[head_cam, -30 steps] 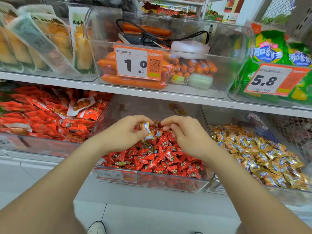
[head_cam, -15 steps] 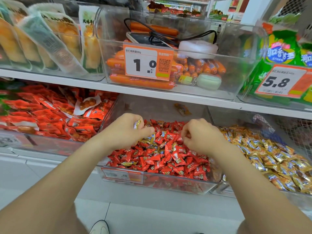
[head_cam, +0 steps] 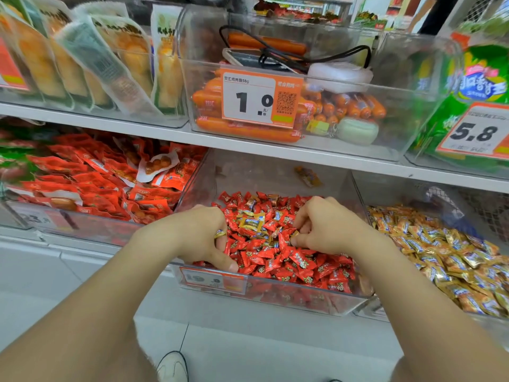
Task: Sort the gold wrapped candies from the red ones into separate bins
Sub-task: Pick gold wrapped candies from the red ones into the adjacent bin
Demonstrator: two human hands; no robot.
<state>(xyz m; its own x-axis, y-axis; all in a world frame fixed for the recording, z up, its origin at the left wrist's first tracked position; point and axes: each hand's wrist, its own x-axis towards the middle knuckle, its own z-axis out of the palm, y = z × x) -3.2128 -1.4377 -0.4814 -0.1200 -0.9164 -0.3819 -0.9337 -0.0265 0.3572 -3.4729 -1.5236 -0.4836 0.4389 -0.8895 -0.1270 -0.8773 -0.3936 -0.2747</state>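
A clear bin (head_cam: 275,295) on the lower shelf holds a heap of red candies (head_cam: 303,264) with a few gold candies (head_cam: 252,224) mixed in near the top. My left hand (head_cam: 203,235) lies in the bin's left side with fingers curled around gold candies (head_cam: 220,233). My right hand (head_cam: 325,230) digs into the pile at the middle, pinching a gold candy (head_cam: 294,234) between fingertips. To the right, a second clear bin (head_cam: 366,312) is filled with gold candies (head_cam: 454,257).
A bin of red snack packets (head_cam: 96,183) sits to the left. The upper shelf (head_cam: 275,151) carries a bin of sausages (head_cam: 248,130) with a phone and cable on top, yellow packets at left, green bags at right. A shoe (head_cam: 172,366) shows on the floor.
Both hands have dropped lower into the red candy pile. The left hand keeps its gold candies; the right hand now pinches one from the heap. The camera has moved closer.
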